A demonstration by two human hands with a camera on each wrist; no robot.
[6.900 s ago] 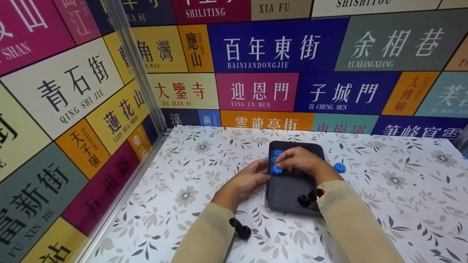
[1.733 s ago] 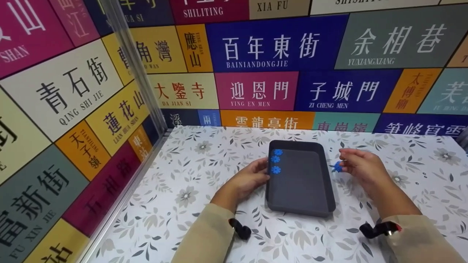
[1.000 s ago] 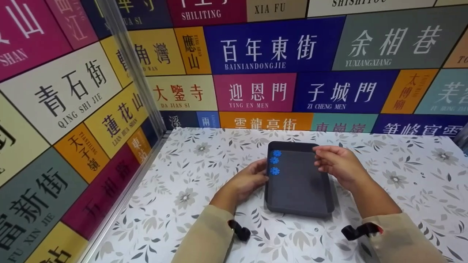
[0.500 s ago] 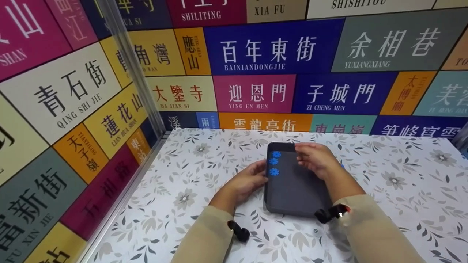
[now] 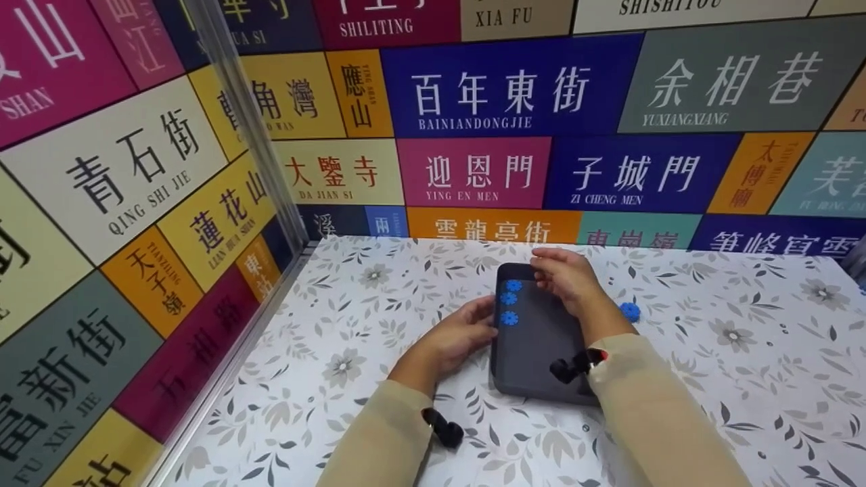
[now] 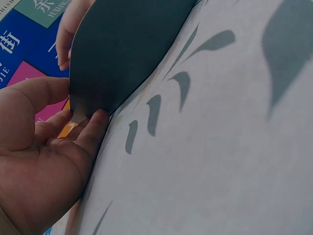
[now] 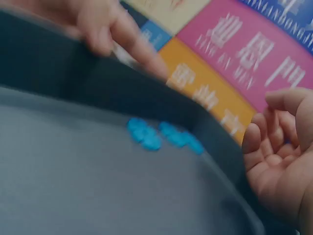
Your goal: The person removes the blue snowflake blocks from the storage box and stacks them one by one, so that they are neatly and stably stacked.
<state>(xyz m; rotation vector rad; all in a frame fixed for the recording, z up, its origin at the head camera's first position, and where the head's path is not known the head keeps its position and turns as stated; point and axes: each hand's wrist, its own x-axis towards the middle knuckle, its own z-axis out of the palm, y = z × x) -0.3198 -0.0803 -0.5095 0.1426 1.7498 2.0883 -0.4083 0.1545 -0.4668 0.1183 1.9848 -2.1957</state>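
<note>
Touching tray (image 5: 534, 355) at left with relaxed left hand (image 5: 454, 337); swung loosely curled right hand (image 5: 568, 281) from blue piece (image 5: 630, 311), right, to far end.

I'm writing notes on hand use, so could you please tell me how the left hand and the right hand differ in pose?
The left hand touches the tray at its left wall; the right hand is by its far edge, contact unclear. The left hand lies beside the tray, while the right hand hides part of it in the head view. Both are bare, below beige sleeves.

blue sign (image 5: 512, 86) BAINIANDONGJIE, grey sign (image 5: 737, 82) YUXIANGXIANG
</note>
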